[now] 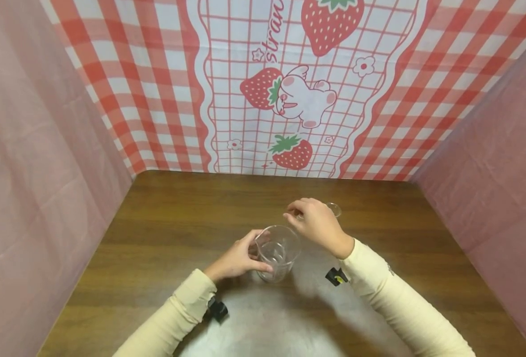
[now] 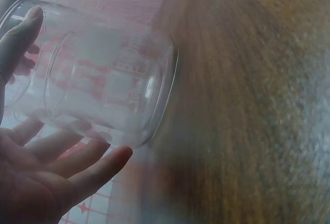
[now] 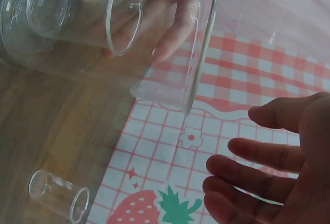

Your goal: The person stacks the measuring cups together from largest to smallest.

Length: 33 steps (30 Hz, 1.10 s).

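Observation:
A large clear glass beaker with white printed markings stands on the wooden table. Inside it is a smaller beaker, visible through the wall. My left hand holds the large beaker from its left side, thumb near and fingers on the far side. My right hand hovers to the right of the beaker's rim, apart from it. Its fingers are loosely bent, and I see nothing held. In the right wrist view a small glass beaker stands on the table; a curved glass edge shows faintly behind my right fingers.
Partly hidden behind my right hand, a small glass rim shows on the brown wooden table. A strawberry-print checked cloth hangs at the back. Pink curtains flank both sides.

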Available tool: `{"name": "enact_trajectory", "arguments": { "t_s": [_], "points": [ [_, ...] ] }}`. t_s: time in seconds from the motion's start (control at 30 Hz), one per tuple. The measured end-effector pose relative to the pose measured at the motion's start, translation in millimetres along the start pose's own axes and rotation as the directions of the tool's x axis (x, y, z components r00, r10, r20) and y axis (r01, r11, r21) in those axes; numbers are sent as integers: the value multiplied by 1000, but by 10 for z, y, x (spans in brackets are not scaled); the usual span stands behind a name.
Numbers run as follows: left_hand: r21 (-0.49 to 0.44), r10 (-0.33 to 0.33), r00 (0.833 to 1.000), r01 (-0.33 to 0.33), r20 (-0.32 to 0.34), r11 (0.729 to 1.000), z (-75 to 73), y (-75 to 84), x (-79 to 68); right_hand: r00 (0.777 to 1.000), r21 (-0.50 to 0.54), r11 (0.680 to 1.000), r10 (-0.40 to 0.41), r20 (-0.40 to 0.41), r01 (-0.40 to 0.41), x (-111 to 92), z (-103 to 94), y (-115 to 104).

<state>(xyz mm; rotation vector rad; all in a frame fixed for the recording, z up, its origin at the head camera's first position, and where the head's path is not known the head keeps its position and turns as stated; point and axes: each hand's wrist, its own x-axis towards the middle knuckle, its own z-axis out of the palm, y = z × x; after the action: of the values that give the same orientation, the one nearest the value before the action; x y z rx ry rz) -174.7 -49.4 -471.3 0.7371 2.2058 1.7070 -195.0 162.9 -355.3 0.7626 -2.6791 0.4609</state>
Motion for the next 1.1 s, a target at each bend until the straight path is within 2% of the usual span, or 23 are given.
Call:
{"name": "enact_trajectory", "arguments": {
  "t_s": [0.17,0.57,0.73,0.97,1.1],
  "points": [
    [7,11,1000,-11,3,1000,-10,11,-8,998,1,998,55,10,-55,12,-14,63],
    [27,12,999,-13,35,1000,-12,24,-4,991,6,991,130,26,-130,25,-16,203],
    [36,19,999,-20,26,999,1,18,-13,990,-39,989,143,13,-143,15,9,282],
    [96,40,999,-41,16,995,0,38,-12,986,-27,985,168,19,-168,21,8,369],
    [96,53,998,-54,21,994,-9,43,-4,983,-28,983,183,25,-182,33,1,399]
  ]
}}
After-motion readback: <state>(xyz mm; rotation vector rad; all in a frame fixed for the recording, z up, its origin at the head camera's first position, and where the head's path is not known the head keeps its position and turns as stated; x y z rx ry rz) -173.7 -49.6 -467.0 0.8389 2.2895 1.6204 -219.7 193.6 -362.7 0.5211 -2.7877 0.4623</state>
